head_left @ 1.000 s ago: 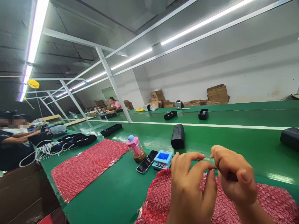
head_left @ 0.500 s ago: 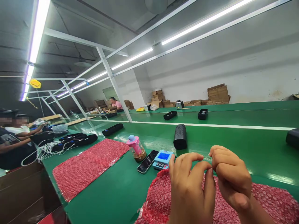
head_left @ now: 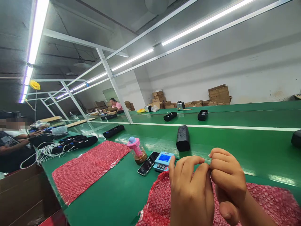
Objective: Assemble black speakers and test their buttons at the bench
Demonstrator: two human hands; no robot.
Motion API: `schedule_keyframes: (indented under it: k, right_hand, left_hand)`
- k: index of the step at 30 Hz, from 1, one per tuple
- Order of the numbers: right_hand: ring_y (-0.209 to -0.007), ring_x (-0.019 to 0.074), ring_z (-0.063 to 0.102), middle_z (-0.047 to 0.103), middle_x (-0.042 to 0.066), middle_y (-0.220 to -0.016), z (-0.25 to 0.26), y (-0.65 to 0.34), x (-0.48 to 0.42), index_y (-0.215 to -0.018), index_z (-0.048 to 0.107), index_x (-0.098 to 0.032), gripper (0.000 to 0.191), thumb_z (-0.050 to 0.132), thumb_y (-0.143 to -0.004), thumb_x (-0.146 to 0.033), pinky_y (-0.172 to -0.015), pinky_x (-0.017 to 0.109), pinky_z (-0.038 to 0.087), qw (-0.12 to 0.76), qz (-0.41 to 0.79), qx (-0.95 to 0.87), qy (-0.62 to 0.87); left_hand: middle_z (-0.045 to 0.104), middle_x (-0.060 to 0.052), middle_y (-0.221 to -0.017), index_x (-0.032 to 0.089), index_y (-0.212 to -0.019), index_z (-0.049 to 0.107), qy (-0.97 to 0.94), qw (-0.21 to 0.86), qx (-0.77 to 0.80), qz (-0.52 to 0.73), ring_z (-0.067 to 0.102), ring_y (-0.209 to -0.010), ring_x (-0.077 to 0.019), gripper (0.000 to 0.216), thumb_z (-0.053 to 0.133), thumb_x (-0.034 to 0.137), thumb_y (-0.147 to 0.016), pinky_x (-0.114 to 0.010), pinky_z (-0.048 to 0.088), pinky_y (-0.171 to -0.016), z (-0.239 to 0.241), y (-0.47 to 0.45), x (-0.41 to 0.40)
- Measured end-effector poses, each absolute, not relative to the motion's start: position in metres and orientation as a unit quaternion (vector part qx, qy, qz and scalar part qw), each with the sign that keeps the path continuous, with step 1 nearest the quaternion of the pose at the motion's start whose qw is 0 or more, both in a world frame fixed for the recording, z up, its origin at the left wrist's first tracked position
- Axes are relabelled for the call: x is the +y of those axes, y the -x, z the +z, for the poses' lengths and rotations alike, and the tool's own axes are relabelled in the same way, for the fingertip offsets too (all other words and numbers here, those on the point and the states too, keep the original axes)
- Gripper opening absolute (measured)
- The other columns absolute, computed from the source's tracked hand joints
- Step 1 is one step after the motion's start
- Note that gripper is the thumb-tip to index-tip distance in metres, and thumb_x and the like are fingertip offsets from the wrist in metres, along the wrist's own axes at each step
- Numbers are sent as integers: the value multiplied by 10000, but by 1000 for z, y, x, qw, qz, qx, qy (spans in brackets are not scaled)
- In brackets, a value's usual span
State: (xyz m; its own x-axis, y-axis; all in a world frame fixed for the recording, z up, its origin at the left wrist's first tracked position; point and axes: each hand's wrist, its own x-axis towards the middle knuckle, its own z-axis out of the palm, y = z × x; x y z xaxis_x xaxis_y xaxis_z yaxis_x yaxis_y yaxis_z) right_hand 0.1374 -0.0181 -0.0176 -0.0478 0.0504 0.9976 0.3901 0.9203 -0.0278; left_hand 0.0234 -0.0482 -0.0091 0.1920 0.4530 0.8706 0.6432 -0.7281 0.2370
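Observation:
My left hand [head_left: 191,188] is raised above red bubble wrap [head_left: 160,194], its thumb and forefinger pinched together. Close against its fingertips is my right hand [head_left: 229,175], with the fingers curled. Whatever lies between the fingertips is too small or hidden to make out. Just beyond the hands, a black perforated case [head_left: 182,138] rests on the green table. Left of my left hand are a light blue device with a screen [head_left: 163,160] and a smartphone [head_left: 148,163] lying flat.
A clear bottle with a pink lid [head_left: 136,150] stands beside the phone. Another red bubble-wrap sheet [head_left: 91,169] lies to the left, near white cables [head_left: 50,152]. More black units [head_left: 113,131] sit along the green surface. A co-worker [head_left: 14,144] is at the far left.
My hands have drawn closer together, the right one shifting slightly left. The black perforated case appears a little further right along the surface.

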Motion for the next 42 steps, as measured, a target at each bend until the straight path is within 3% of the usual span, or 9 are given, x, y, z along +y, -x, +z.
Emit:
schedule_keyframes:
  k: [7, 14, 22, 31, 42]
  right_hand:
    - [-507, 112, 184, 201, -40, -556, -21, -132, -15, -595, 220, -185, 583, 332, -933, -646, -562, 313, 230, 747, 65, -657, 82]
    - [-520, 114, 171, 176, -41, -581, -20, -134, -16, -625, 195, -188, 575, 310, -943, -653, -560, 312, 209, 714, 29, -693, 95]
    - [-526, 123, 165, 160, -38, -601, -20, -133, -19, -637, 192, -190, 540, 306, -946, -618, -564, 311, 203, 696, 9, -707, 120]
    - [-495, 117, 241, 251, -30, -501, -13, -129, -22, -525, 256, -180, 599, 474, -848, -635, -531, 290, 222, 750, 221, -621, 61]
    - [-443, 117, 296, 322, -29, -432, -7, -132, -18, -462, 303, -186, 582, 493, -793, -625, -520, 310, 288, 733, 342, -587, 14]
  left_hand:
    - [570, 22, -1013, 253, -907, 562, 792, -5, -346, -502, 530, -961, -167, 220, 442, 70, -895, -489, 244, -1067, -4, -18, -50]
    - [576, 3, -982, 252, -900, 579, 792, -13, -367, -489, 534, -946, -189, 217, 449, 78, -903, -557, 271, -1055, -3, -16, -53]
    - [576, -22, -982, 232, -888, 579, 787, 13, -367, -496, 545, -948, -189, 206, 434, 86, -900, -552, 291, -1057, -2, -18, -52]
    - [560, -21, -1003, 244, -853, 584, 787, -47, -346, -509, 559, -948, -188, 203, 425, 121, -877, -510, 385, -1024, -2, -15, -46]
    - [570, -34, -980, 238, -832, 604, 781, -56, -350, -515, 578, -929, -201, 203, 433, 135, -870, -528, 403, -1012, -1, -14, -46]
